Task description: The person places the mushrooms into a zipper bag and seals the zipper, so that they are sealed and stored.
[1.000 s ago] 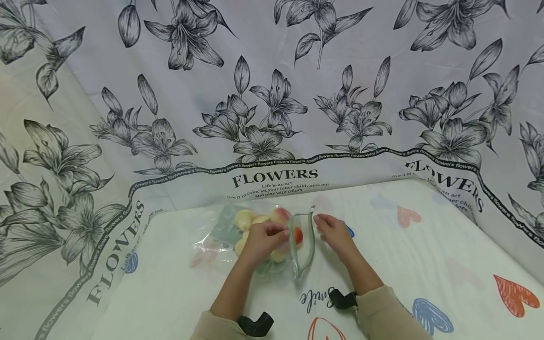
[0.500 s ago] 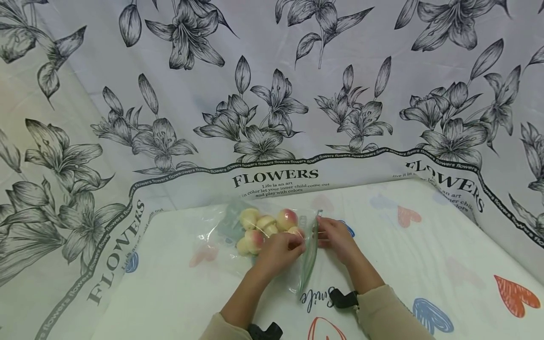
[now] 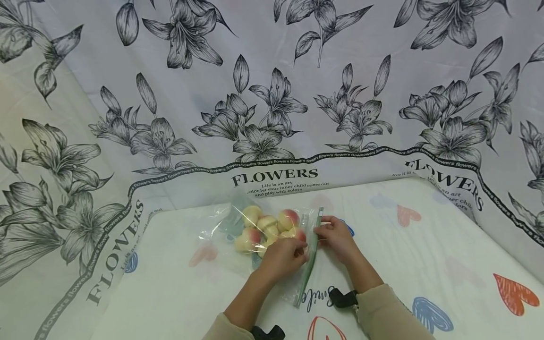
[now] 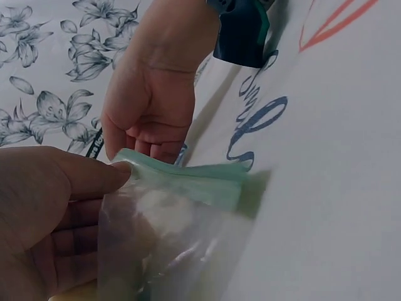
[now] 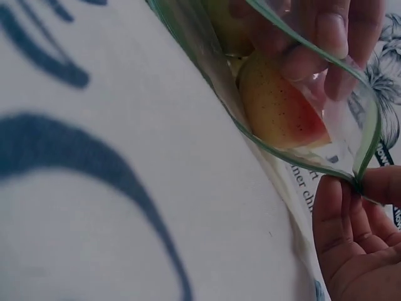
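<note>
A clear zip bag (image 3: 229,222) with a green zip strip (image 3: 312,252) lies on its side, its mouth toward the right. Several yellow peaches with red blush (image 3: 289,219) are inside it. My left hand (image 3: 282,259) pinches the bag film near the mouth, thumb against the green edge in the left wrist view. With thumb and fingertips, my right hand (image 3: 338,240) pinches the far corner of the zip. From the right wrist view, the mouth gapes between its green edges (image 5: 294,153), with one peach (image 5: 279,103) close behind. My left hand hides some peaches in the head view.
A white cloth with printed hearts (image 3: 516,293) and lettering covers the work surface. Behind it hangs a white curtain (image 3: 272,189) with black flower prints. Black wrist mounts (image 3: 343,298) sit by both sleeves.
The bag's mouth has gone from wide to narrow in the head view. My left hand has moved right and toward me; my right hand has come onto the zip's far corner.
</note>
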A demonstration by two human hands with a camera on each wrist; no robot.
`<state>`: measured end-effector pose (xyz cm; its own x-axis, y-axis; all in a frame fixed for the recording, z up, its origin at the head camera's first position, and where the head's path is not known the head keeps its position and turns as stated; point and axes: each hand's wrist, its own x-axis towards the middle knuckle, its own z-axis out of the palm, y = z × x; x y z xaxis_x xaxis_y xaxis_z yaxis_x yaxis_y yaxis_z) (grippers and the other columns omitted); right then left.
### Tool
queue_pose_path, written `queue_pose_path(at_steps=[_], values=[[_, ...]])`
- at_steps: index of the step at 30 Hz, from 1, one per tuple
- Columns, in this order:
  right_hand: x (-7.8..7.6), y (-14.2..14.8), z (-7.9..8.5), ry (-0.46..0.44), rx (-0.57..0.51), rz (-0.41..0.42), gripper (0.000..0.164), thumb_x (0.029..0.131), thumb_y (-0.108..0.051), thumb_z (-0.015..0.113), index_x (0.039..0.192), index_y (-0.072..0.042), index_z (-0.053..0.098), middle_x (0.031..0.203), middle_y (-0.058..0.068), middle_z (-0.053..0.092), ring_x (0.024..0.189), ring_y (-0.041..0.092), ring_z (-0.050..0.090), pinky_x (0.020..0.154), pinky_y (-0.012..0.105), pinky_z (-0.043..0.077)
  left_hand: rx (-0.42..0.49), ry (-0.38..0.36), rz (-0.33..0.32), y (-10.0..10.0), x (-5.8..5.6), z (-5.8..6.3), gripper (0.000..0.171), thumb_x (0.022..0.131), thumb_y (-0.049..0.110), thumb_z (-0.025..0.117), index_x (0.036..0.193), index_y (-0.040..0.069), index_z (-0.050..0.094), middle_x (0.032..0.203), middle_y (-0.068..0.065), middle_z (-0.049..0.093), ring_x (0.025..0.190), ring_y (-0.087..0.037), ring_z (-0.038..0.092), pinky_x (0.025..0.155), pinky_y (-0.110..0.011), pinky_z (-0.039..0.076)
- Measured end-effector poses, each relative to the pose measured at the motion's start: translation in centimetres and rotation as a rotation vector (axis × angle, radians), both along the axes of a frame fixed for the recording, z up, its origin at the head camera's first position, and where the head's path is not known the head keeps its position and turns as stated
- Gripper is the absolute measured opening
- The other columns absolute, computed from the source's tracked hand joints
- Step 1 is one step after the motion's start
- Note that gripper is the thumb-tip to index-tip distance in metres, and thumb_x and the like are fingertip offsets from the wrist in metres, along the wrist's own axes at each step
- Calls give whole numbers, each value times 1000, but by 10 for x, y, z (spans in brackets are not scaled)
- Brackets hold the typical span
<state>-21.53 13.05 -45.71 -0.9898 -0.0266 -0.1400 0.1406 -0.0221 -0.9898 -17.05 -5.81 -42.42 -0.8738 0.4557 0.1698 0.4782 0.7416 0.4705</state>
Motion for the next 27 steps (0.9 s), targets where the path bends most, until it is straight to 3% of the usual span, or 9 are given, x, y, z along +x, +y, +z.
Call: queue_pose_path(at_steps=[11,16,27], values=[[-1,4,-1,-4,-4,-29,40,91,-3,64,128,2,50,86,4,66,71,15,66,65,29,57,2,-77,36,-1,0,-5,33,89,24,71,120,13,70,76,11,63,66,-4,52,61,-22,44],[-3,6,-2,-22,7,-46,41,90,-3,66,128,1,51,85,2,66,68,14,65,63,27,56,23,-136,64,-2,0,-4,35,91,26,70,123,13,69,76,11,62,68,-5,53,63,-23,44],[-4,8,0,-11,36,-26,44,89,-4,66,130,5,52,86,2,66,68,12,64,64,26,57,-52,-108,86,2,1,-5,33,90,26,70,120,12,70,66,11,58,64,-7,51,59,-22,42]])
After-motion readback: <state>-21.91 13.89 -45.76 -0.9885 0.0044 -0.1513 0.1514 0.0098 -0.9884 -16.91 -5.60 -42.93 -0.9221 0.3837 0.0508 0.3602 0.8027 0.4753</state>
